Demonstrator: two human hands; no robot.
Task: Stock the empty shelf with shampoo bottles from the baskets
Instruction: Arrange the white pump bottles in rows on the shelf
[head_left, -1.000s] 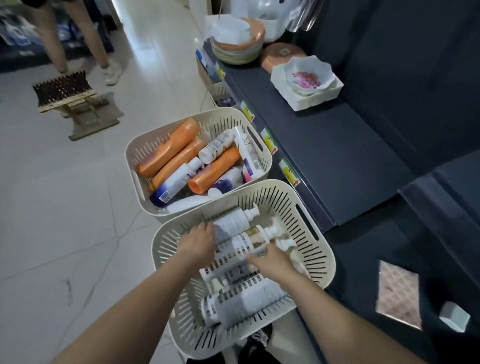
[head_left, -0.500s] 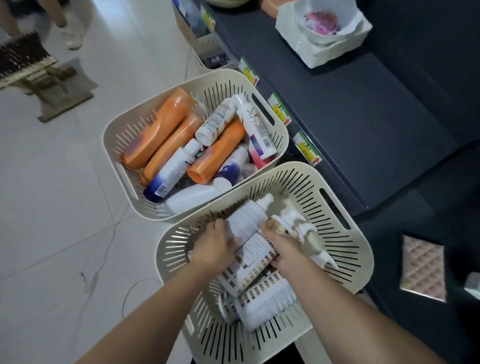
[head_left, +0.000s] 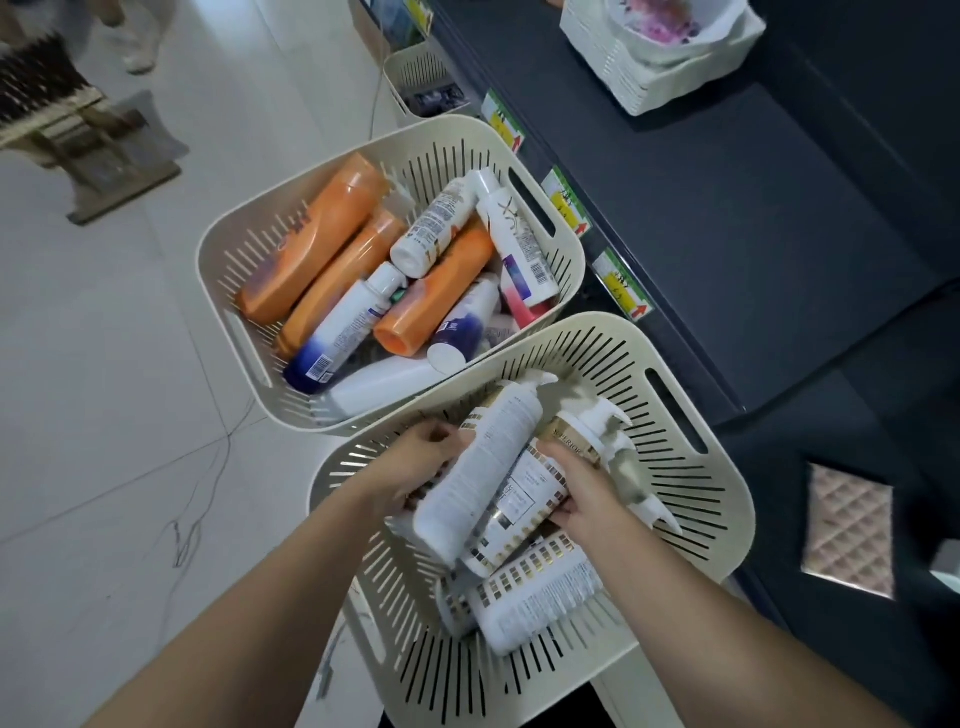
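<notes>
- Dark shelf (head_left: 727, 234): its front edge, lined with price tags (head_left: 566, 200), runs diagonally just right of both baskets; bare shelf surface stretches from that edge back to the woven box
- Pale tiled floor (head_left: 104, 364): open room lies to the left of the baskets
- Far basket (head_left: 441, 122) and near basket (head_left: 613, 325): slotted cream tubs standing rim against rim between the floor space and the shelf edge
- Woven box (head_left: 649, 78): white, on the shelf at the upper right, holding a floral bowl
- Small basket (head_left: 421, 78): beyond the far basket, beside the shelf front
- Bristled wooden stand (head_left: 47, 104) and a person's foot (head_left: 140, 47): far left, well apart from the baskets
- Quilted pad (head_left: 849, 530): on a dark surface at the lower right
- Far basket contents: orange bottles (head_left: 317, 234) among white and blue-based ones, all lying down
- Near basket contents: a checker-labelled bottle (head_left: 535, 592) lying on the bottom, two pump bottles above it
- Left hand (head_left: 415, 467): fingers curled round the white pump bottle (head_left: 483, 467), tilted over the near basket
- Right hand (head_left: 582, 499): grasping the gold-labelled pump bottle (head_left: 566, 436), which touches the white one
</notes>
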